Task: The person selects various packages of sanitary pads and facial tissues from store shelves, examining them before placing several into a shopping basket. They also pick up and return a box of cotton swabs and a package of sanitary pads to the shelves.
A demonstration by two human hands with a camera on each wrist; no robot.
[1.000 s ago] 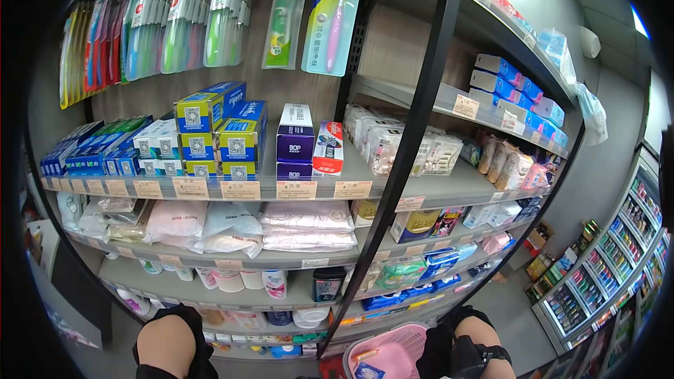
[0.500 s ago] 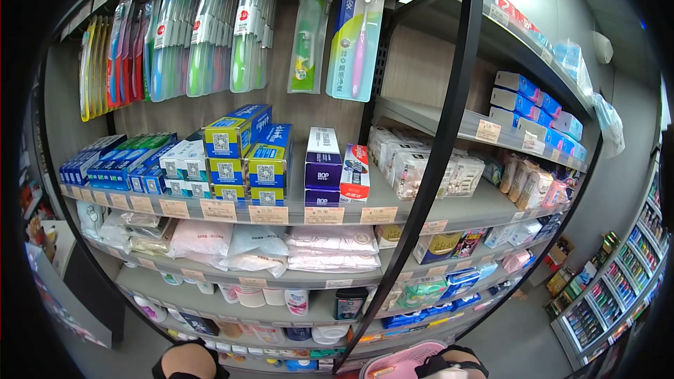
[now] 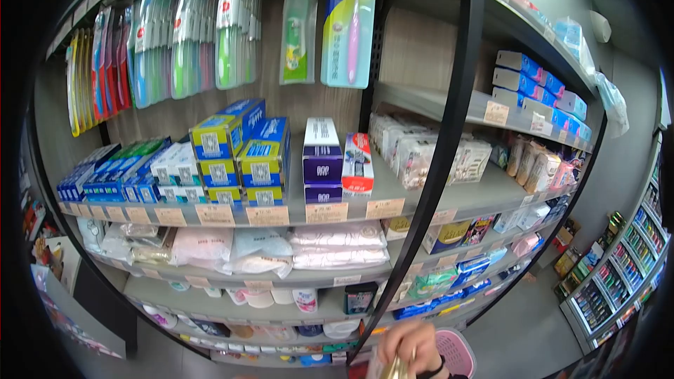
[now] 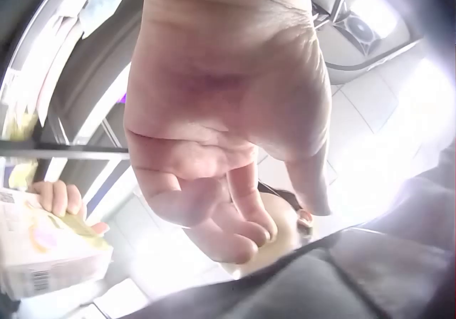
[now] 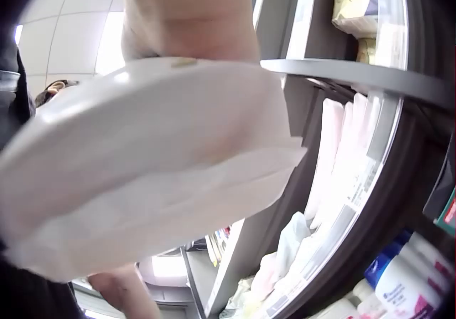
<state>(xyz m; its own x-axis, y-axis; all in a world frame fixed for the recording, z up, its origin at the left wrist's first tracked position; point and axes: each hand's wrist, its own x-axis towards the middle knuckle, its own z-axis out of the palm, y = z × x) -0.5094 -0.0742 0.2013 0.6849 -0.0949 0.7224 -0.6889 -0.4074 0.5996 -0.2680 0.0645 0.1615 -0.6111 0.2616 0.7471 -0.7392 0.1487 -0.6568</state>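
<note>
My right hand, low in the head view, grips a white plastic-wrapped packet that fills much of the right wrist view. The same packet shows a barcode, pink print and a yellowish edge in the left wrist view, where the right hand's fingers curl over its top. My left hand hangs with fingers loosely bent and nothing in them. It is outside the head view.
A pink basket stands on the floor beside the right hand. Ahead, shelves carry toothpaste boxes, soft wrapped packs and bottles. Toothbrush packs hang above. A black upright post divides the shelving.
My right hand has come up into the head view with the packet, in front of the basket. The knees have dropped out of view. The head view first shifted, then tilted slightly.
</note>
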